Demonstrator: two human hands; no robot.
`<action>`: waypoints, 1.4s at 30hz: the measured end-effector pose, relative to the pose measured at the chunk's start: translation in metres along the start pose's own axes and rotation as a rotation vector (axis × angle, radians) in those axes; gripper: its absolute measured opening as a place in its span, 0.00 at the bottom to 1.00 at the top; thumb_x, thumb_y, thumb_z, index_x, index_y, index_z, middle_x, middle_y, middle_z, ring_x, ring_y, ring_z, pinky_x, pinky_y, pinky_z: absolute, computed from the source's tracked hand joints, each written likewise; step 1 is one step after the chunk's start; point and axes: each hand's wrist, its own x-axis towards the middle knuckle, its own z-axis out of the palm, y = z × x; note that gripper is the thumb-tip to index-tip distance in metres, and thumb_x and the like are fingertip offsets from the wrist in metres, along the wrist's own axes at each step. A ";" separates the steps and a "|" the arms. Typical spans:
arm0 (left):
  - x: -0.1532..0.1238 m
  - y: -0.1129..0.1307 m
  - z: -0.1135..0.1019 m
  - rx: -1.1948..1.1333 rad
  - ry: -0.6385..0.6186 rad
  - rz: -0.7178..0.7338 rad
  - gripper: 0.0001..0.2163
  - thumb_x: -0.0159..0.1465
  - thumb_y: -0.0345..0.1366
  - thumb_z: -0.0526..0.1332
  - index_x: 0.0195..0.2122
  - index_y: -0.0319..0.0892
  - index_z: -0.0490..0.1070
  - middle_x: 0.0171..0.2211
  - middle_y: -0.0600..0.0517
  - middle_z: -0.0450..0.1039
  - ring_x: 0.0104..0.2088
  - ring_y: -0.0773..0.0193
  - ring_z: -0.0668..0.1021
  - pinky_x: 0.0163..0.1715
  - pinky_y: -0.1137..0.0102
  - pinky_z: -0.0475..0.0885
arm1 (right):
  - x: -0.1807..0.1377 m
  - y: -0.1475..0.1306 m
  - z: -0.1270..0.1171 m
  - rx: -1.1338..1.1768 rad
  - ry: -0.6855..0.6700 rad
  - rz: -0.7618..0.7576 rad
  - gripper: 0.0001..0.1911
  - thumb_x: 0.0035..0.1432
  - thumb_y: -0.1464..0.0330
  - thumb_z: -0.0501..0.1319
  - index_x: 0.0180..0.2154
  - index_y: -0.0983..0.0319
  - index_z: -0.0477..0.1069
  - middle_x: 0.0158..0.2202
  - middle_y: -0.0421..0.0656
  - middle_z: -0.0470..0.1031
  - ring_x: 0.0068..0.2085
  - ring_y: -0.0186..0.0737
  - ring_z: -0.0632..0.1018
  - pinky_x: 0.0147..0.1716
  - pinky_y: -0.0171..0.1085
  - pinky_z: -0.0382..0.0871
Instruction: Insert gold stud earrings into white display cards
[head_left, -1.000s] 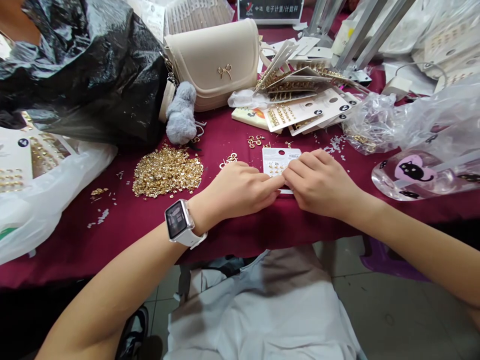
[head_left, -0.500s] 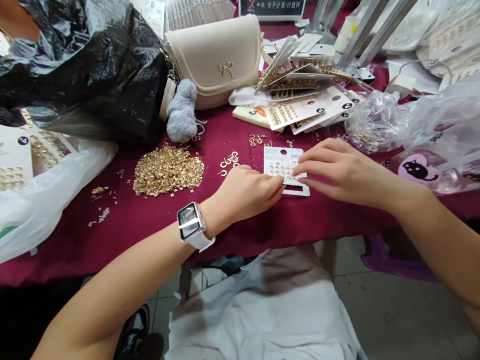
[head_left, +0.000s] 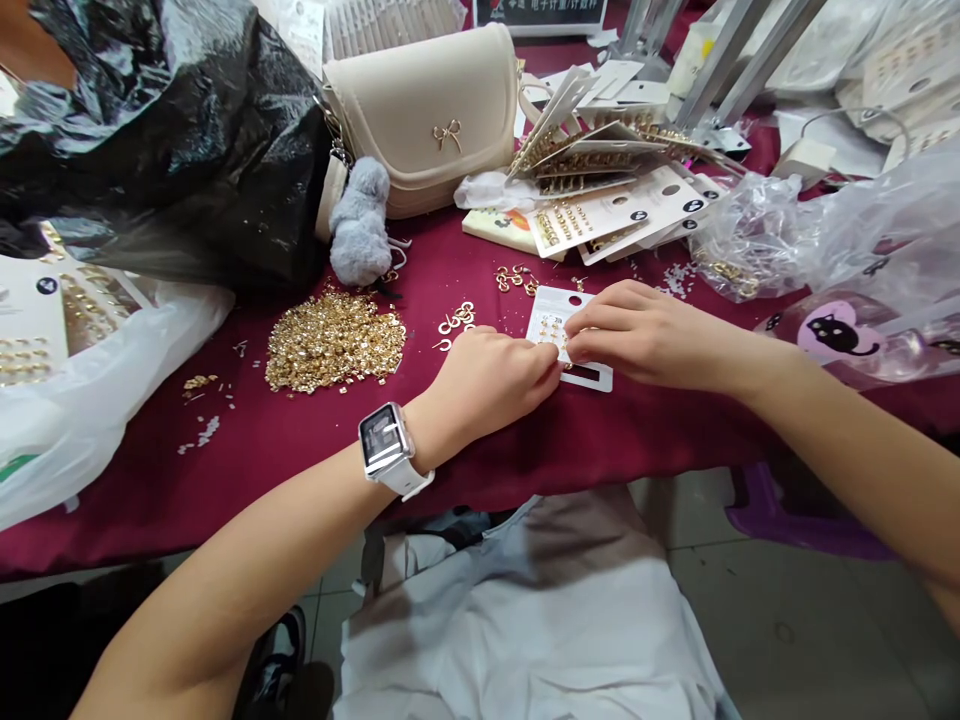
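A small white earring card (head_left: 556, 312) with gold studs lies flat on the dark red tablecloth (head_left: 300, 440). My left hand (head_left: 491, 380), a white smartwatch on its wrist, is curled with its fingertips pinched at the card's left edge. My right hand (head_left: 645, 335) rests over the card's right side, fingers bent and pressed onto it. What the fingertips pinch is too small to name. A heap of gold earring pieces (head_left: 334, 340) lies to the left, and a few loose gold hoops (head_left: 457, 320) sit just beyond my left hand.
A beige handbag (head_left: 427, 110) with a grey pompom (head_left: 361, 228) stands at the back. Stacked filled earring cards (head_left: 607, 190) lie behind the card. A black plastic bag (head_left: 165, 140) and a white bag (head_left: 90, 400) sit left; clear bags (head_left: 825, 240) sit right.
My right hand lifted off and spread half a second ago, then came back down with fingers closed on the card. The card shifted slightly. My left hand stayed at the card's left edge.
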 end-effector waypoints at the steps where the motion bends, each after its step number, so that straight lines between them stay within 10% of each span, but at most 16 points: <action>1: 0.000 0.000 0.000 0.001 -0.014 -0.018 0.15 0.65 0.38 0.55 0.23 0.40 0.72 0.18 0.52 0.75 0.18 0.64 0.76 0.21 0.69 0.52 | 0.001 0.000 0.001 -0.005 0.005 -0.002 0.12 0.63 0.75 0.51 0.37 0.62 0.73 0.41 0.45 0.78 0.41 0.40 0.71 0.42 0.39 0.64; 16: 0.009 -0.005 -0.009 -0.142 -0.323 -0.262 0.11 0.65 0.42 0.57 0.38 0.46 0.78 0.27 0.51 0.79 0.30 0.56 0.80 0.24 0.70 0.56 | 0.015 -0.018 -0.004 -0.036 -0.034 0.155 0.15 0.66 0.68 0.51 0.33 0.64 0.75 0.31 0.43 0.79 0.33 0.39 0.72 0.36 0.38 0.63; 24: 0.010 -0.003 -0.011 -0.224 -0.324 -0.306 0.09 0.62 0.38 0.58 0.35 0.45 0.78 0.24 0.53 0.77 0.27 0.61 0.78 0.25 0.71 0.59 | 0.013 -0.012 -0.002 0.170 0.012 0.220 0.11 0.63 0.69 0.54 0.33 0.62 0.75 0.33 0.42 0.80 0.35 0.39 0.76 0.37 0.40 0.65; 32: 0.009 -0.002 -0.009 -0.198 -0.355 -0.302 0.10 0.64 0.38 0.56 0.36 0.44 0.77 0.27 0.52 0.79 0.29 0.59 0.80 0.24 0.71 0.57 | 0.005 0.033 -0.004 0.326 0.222 0.660 0.08 0.59 0.66 0.60 0.32 0.61 0.76 0.34 0.44 0.77 0.32 0.38 0.74 0.35 0.40 0.69; 42: 0.004 -0.010 -0.001 -0.140 -0.143 -0.050 0.09 0.64 0.35 0.57 0.30 0.41 0.75 0.27 0.51 0.76 0.30 0.63 0.74 0.27 0.71 0.61 | -0.008 0.045 0.021 0.176 -0.078 0.540 0.13 0.62 0.65 0.53 0.40 0.60 0.76 0.40 0.47 0.79 0.43 0.48 0.78 0.45 0.46 0.69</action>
